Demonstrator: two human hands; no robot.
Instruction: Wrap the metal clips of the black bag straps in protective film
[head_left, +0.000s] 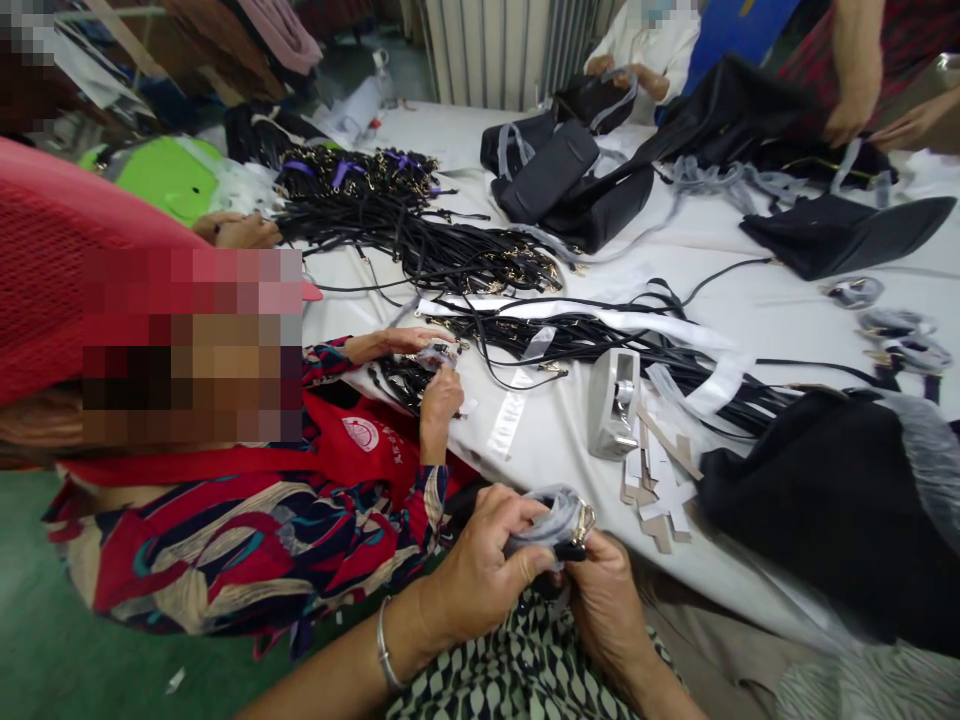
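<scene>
Noting at far left a co-worker (247,550) in a red cap and patterned top, holding a small wrapped piece (437,354) over the table edge. Observing black straps (457,235) with gold clips lying heaped on the white table (551,430) beyond. Curling left hand (495,560) part-closed, pinching between thumb and fingers a film-wrapped coil (551,525) with gold clasp, held just in front of the table edge. Closing right hand (611,590) partly on its lower right side, with fingertips partly hidden. Logging farther right: tape dispenser (615,405), cut card strips (660,490) beside it, large black bag (810,510).
</scene>
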